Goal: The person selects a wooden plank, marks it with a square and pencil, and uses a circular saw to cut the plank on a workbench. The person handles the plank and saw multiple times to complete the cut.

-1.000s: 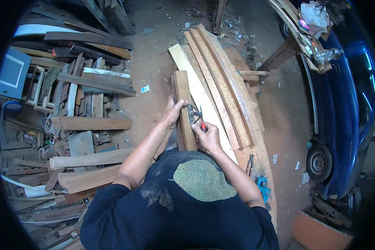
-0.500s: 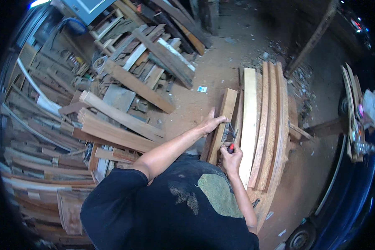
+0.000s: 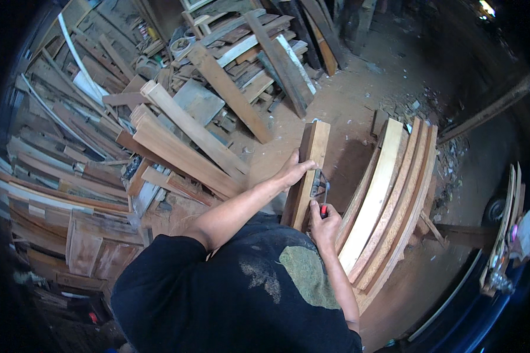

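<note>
A squared wooden beam point(image 3: 318, 141) stretches away in front of my body. My left hand point(image 3: 295, 170) is closed around its left side, thumb lying across the top face. Just past that thumb, a dark metal tool point(image 3: 316, 183) with a thin bent bar rests against the beam; its exact kind is too small to make out. Nearer to me, my right hand point(image 3: 325, 225) is closed on a small red-and-black tool point(image 3: 323, 211), by the beam's right edge. My fingers hide most of that tool.
Several long boards point(image 3: 388, 159) lie side by side at the right. Leaning planks point(image 3: 176, 159) and a scrap heap point(image 3: 241, 53) crowd the left and far side. A slanted post point(image 3: 489, 109) stands at the far right, near a dark blue vehicle point(image 3: 471, 312).
The view has turned, so the planks and stacked boards sit farther right in the picture. Both hands keep their holds on the beam and the red-and-black tool.
</note>
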Motion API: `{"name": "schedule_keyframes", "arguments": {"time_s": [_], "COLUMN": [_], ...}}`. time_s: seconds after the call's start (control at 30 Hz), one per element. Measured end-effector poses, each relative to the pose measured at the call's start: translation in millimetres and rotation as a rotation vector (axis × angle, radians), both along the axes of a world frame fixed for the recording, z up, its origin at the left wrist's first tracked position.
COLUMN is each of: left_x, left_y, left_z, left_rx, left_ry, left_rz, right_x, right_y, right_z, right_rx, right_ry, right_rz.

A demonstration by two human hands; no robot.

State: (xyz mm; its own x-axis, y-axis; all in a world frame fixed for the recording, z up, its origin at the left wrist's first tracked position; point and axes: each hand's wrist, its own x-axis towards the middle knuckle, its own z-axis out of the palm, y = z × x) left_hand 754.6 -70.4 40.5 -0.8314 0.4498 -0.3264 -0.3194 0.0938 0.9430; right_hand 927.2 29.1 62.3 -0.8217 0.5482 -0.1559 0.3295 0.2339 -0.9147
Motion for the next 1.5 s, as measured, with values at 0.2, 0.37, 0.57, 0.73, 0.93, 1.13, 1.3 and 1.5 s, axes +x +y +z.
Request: {"name": "schedule_keyframes", "arguments": {"time_s": [0.2, 0.37, 0.57, 0.73, 0.93, 1.13, 1.3, 1.5], "left_x": [-45.2, -98.8, -162.8, -204.1, -237.7, -257.6, -267.1, -272.7], "left_y": [-49.1, -98.7, -169.2, -223.9, -275.2, -302.6, -319.5, -329.5], "left_z": [-10.2, -18.9, -28.9, -20.3, -8.5, -26.4, -36.6, -35.7], "left_rx": [0.030, 0.024, 0.030, 0.019, -0.036, 0.007, 0.025, -0.010], "left_ry": [0.006, 0.025, -0.041, -0.049, -0.106, -0.066, -0.088, -0.051], "left_rz": [0.065, 0.113, 0.140, 0.217, 0.337, 0.450, 0.486, 0.508], "right_x": [-55.3, -113.7, -181.4, -239.6, -290.0, -318.5, -329.3, -337.5], "right_y": [-34.1, -83.3, -152.8, -195.9, -236.5, -254.7, -265.2, -278.8], "right_z": [-9.4, -7.4, 0.2, 4.5, 8.4, -3.7, -0.4, 7.1], "right_rx": [0.072, 0.133, 0.165, 0.211, 0.319, 0.427, 0.290, 0.299], "right_ry": [-0.031, 0.044, 0.059, -0.134, -0.015, 0.229, 0.021, -0.062], "right_rz": [0.110, 0.149, 0.177, 0.250, 0.403, 0.529, 0.488, 0.512]}}
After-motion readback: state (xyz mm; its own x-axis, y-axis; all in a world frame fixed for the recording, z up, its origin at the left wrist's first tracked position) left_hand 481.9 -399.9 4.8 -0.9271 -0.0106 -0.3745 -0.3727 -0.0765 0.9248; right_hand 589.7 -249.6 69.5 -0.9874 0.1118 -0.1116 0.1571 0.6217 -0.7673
